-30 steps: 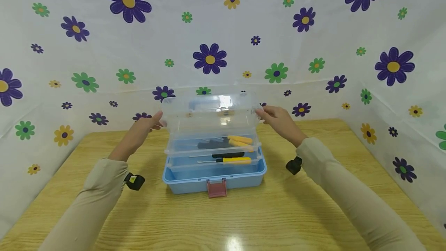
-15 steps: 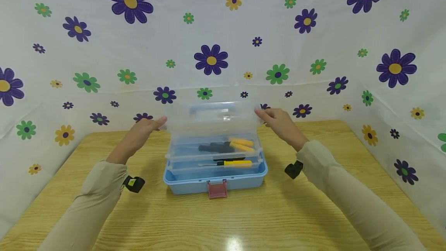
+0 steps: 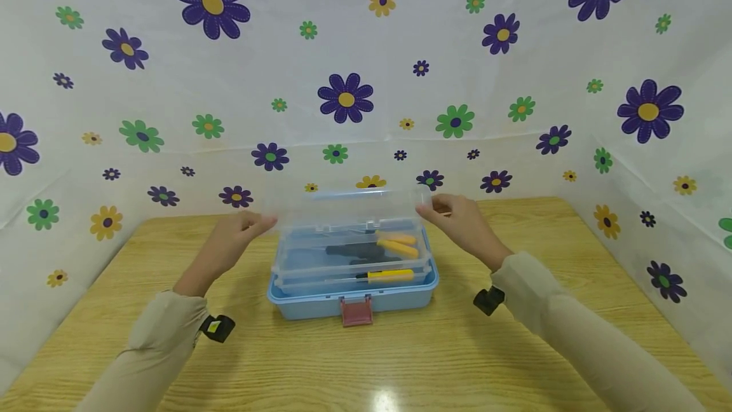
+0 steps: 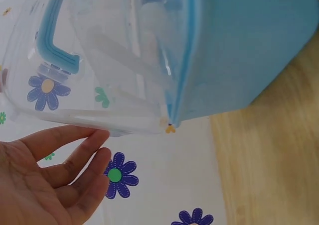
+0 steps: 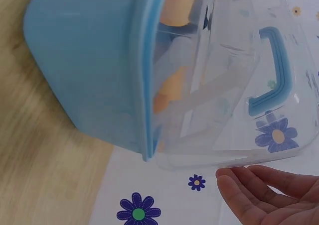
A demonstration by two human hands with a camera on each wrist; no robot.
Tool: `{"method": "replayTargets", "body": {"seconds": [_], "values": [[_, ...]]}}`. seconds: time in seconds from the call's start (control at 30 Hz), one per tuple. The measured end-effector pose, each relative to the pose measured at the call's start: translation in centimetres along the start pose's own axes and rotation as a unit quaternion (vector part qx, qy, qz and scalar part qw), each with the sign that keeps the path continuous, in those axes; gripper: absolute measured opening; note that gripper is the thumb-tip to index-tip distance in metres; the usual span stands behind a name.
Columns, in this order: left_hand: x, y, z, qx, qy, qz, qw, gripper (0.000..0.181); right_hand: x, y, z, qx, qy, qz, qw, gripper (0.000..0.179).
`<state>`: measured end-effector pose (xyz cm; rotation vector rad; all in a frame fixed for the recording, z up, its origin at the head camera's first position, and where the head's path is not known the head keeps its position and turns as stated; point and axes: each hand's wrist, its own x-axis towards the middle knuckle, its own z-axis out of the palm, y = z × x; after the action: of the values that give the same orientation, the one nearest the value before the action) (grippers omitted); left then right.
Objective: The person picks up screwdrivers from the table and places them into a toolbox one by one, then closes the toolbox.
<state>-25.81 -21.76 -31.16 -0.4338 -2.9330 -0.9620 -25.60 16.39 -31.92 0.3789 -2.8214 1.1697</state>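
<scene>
A light blue toolbox (image 3: pixel 351 307) with a clear lid (image 3: pixel 343 205) stands on the table, its lid partly raised. At the lid's left side, my left hand (image 3: pixel 220 243) holds the edge with thumb and fingertips. The right hand (image 3: pixel 460 224) does the same at the right side, thumb in front. Both wrist views show fingertips at the lid's edge, though the thumbs' exact contact is hard to tell. Through the clear trays (image 3: pixel 309 266) show a yellow-handled screwdriver (image 3: pixel 391 276) and other yellow-handled tools (image 3: pixel 397 247). A blue handle (image 4: pixel 52 41) is fixed to the lid.
A pink latch (image 3: pixel 357 311) hangs down at the toolbox's front. Wood-grain table (image 3: pixel 343 367) surrounds the box. Behind and to both sides hangs a white cloth (image 3: pixel 366 43) printed with flowers.
The clear lid has swung down and forward, with both hands moving down along with it. The trays with the tools have sunk lower and closer together inside the toolbox.
</scene>
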Motion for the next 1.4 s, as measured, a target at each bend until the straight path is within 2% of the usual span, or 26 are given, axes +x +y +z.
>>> {"method": "replayTargets", "body": {"seconds": [0.33,0.63,0.83,1.07,1.27,1.4], "values": [[-1.5,-1.1,2.4,-0.005,0.063,0.037,0.9973,0.054,-1.4,1.2,1.2,0.062,0.015,-0.037,0.9973,0.052],[-2.8,-1.9,3.9,0.012,0.094,0.083,0.9920,0.047,-2.7,1.8,1.8,0.035,0.031,-0.043,0.9980,0.056],[-3.2,-2.9,4.8,0.033,0.101,0.101,0.9892,0.046,-3.4,2.3,2.3,0.025,0.036,-0.052,0.9977,0.058],[-3.8,-3.3,5.4,0.043,0.107,0.120,0.9861,0.048,-3.8,2.9,3.0,0.031,0.043,-0.072,0.9960,0.060],[-4.1,-3.8,6.0,0.049,0.105,0.118,0.9862,0.051,-4.1,3.4,3.5,0.030,0.040,-0.081,0.9954,0.060],[-4.2,-4.0,6.1,0.048,0.108,0.130,0.9845,0.051,-4.2,3.5,3.7,0.026,0.042,-0.090,0.9947,0.060]]}}
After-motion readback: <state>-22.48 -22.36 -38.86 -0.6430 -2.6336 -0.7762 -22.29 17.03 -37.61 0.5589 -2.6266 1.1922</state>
